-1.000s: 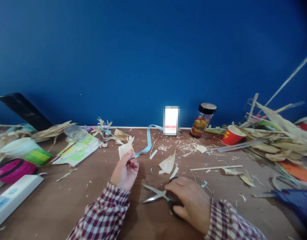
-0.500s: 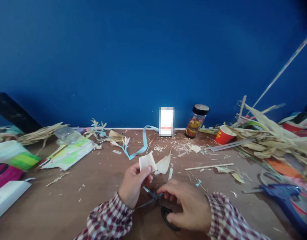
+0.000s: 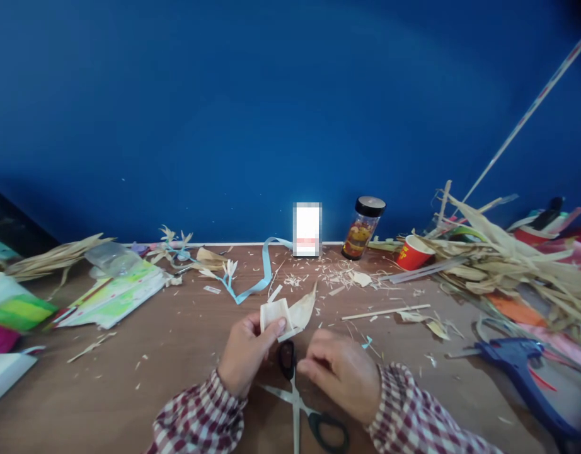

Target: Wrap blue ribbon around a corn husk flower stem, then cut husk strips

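My left hand (image 3: pixel 247 354) is closed on a small folded piece of pale husk (image 3: pixel 273 313), pinched between thumb and fingers just above the table. A larger pointed husk scrap (image 3: pixel 304 308) lies right behind it. My right hand (image 3: pixel 341 373) hovers close to the right of the piece with its fingers curled together; what they hold, if anything, is hidden. Black-handled scissors (image 3: pixel 297 403) lie spread open on the brown table (image 3: pixel 177 378) between and below my hands, and neither hand grips them.
A blue glue gun (image 3: pixel 517 358) lies at the right front, with a heap of dried husks (image 3: pixel 503 265) behind it. A red paper cup (image 3: pixel 412 253), a jar (image 3: pixel 363 228), a thin stick (image 3: pixel 384 311), a blue ribbon (image 3: pixel 263 277) and green printed sheets (image 3: pixel 111 293) also lie about.
My left hand brought the husk piece right and down toward my right hand. My right hand let go of the scissors, which now lie turned and spread open on the table.
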Motion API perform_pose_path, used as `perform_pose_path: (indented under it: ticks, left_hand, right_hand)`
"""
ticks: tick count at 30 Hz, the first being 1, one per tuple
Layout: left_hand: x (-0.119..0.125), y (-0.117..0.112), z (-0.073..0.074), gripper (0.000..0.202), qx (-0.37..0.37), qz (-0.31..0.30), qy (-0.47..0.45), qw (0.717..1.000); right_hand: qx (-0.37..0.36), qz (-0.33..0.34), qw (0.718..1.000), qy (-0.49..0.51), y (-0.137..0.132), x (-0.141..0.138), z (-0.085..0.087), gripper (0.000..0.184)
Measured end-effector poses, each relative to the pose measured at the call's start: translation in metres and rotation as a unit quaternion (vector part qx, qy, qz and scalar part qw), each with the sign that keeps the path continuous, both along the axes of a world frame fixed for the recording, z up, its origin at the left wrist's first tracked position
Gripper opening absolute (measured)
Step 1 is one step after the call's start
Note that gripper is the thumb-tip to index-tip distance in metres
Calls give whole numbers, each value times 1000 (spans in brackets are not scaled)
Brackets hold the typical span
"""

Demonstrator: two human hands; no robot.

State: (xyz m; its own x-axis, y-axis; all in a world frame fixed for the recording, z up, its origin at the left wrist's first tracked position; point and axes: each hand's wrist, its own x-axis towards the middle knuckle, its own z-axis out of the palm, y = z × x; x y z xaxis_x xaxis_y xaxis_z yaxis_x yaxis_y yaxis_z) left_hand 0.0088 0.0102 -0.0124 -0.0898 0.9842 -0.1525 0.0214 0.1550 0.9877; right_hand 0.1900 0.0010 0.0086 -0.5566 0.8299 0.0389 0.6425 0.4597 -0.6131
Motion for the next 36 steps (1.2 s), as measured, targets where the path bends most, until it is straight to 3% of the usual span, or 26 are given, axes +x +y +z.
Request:
perform_pose_path:
  ticks: [3,6,12,15,19,24,26,29,33,36]
  left_hand:
    - [5,-4,2,24,-2,-29,25,999]
    - [10,-6,4,21,-6,-47,39,998]
    - [6,-3,2,23,-18,-43,39,998]
    - [-3,2,-1,27,-26,-8,29,999]
    - [-11,9,-4,28,-31,49,-50,997]
    - [-11,11,-7,27,-55,50,-129,989]
    - [-11,12,-9,24,-35,51,-122,991]
    - [-13,13,-11,28,12,45,-42,998]
    - [-10,12,-11,39,28,8,26,999]
    - [-7,11,-16,37,48,-20,33,998]
  right_hand:
    - [30,-110,992,54,1,-7,-3,20]
    - [31,-131,988,75,3,-9,-7,13]
    - [43,-116,990,75,13,1,-11,14]
    - [43,-136,988,52,22,9,-14,13]
    - [30,-148,988,-21,30,16,-21,18]
    - [62,-144,987,-44,31,18,-25,11]
    - [64,-134,989,-24,31,18,-22,9]
    - [71,-121,990,-24,32,17,-13,18]
    - [125,-83,984,-98,39,7,-5,31]
    - [160,-68,975,-137,49,-2,-5,24]
